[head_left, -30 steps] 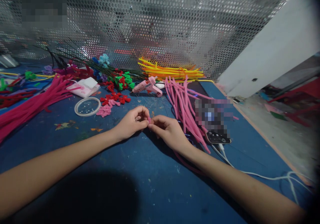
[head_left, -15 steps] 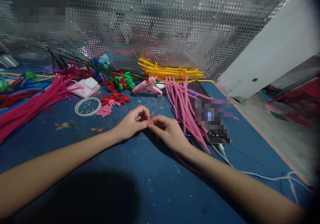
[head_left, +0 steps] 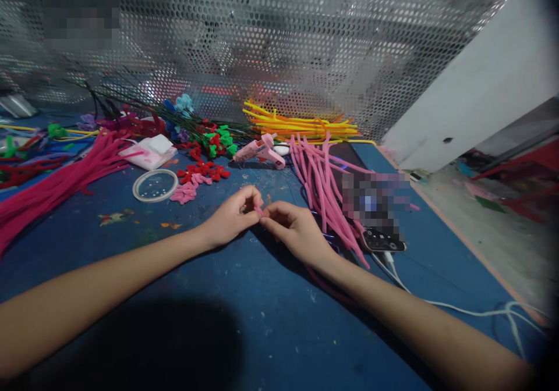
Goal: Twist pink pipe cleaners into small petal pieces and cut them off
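Note:
Both hands meet over the middle of the blue table. My left hand [head_left: 239, 213] pinches one end of a short pink pipe cleaner piece [head_left: 259, 211] between thumb and forefinger. On its other side, the fingertips of my right hand [head_left: 299, 228] close on the same piece. Most of it is hidden by the fingers. Beyond my left hand lie small pink pipe cleaner flowers [head_left: 184, 192] and red ones [head_left: 203, 171]. Long pink pipe cleaners [head_left: 325, 187] lie in a loose bundle just past my right hand.
A pink glue gun [head_left: 262, 151] rests beyond the hands, before yellow pipe cleaners [head_left: 301, 124]. A tape ring [head_left: 155, 185] and magenta pipe cleaners [head_left: 65, 176] lie left. A phone [head_left: 383, 240] with a white cable [head_left: 463, 308] is at right. A perforated metal screen [head_left: 279, 42] stands behind.
The pink piece between my fingertips has tilted slightly. Both hands stay nearly in place, and the whole view has shifted a little.

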`<state>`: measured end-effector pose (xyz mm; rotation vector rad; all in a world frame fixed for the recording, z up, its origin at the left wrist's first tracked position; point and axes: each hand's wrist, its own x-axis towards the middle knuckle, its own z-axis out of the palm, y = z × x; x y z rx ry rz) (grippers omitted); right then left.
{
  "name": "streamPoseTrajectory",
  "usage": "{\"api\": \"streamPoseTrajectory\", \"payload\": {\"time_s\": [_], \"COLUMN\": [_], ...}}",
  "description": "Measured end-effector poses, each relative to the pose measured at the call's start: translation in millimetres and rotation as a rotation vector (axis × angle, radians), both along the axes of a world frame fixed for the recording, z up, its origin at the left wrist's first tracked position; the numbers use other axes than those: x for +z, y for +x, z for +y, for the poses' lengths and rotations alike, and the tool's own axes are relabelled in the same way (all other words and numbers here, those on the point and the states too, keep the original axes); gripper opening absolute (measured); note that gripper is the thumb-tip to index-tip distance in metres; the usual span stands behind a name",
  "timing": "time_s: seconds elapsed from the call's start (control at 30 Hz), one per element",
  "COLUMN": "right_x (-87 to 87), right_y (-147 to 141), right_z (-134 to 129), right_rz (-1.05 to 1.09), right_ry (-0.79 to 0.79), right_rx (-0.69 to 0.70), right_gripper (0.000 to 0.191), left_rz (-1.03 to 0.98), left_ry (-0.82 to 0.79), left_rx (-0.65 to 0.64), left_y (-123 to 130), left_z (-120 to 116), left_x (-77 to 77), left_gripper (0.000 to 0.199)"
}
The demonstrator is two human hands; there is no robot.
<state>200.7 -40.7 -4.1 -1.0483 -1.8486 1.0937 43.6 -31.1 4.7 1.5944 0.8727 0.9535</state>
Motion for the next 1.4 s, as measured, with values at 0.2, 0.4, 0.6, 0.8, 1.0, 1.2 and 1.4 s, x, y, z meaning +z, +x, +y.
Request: {"api": "streamPoseTrajectory", "payload": {"time_s": [0.2, 0.4, 0.6, 0.8, 1.0, 1.2, 1.4], "right_x": [0.8, 0.6, 2.0, 4.5, 5.9, 4.2, 2.6], "right_y": [-0.3, -1.2, -1.9, -2.4, -2.0, -2.4, -1.8], "right_z": [-0.2, 0.7, -1.6, 3.0, 4.0, 3.2, 2.6], "right_rz": [-0.022, -0.039, -0.063, 0.18, 0.247, 0.221, 0.194], "right_ry": [0.029, 0.047, 0.034, -0.176, -0.251, -0.213, -0.177], "right_rx": [0.006, -0.002, 0.071, -0.057, -0.074, -0.071, -0.009], "right_gripper": [0.014, 0.013, 0.017, 0.019, 0.024, 0.022, 0.018], "left_rz": [0.004, 0.03, 0.056, -0.188, -0.272, -0.211, -0.178], "left_ry": [-0.015, 0.038, 0.114, -0.109, -0.141, -0.115, -0.095], "left_rx": [0.006, 0.011, 0.089, 0.081, 0.095, 0.107, 0.079], "left_y": [-0.7, -1.2, -0.6, 0.9, 0.7, -0.1, -0.6], "left_z": [-1.0, -1.6, 2.2, 4.1, 5.7, 5.5, 5.4], "left_x": [-0.4, -0.5, -2.7, -2.7, -4.8, -4.5, -1.7], "left_gripper": [0.013, 0.016, 0.043, 0.026, 0.024, 0.02, 0.007]}}
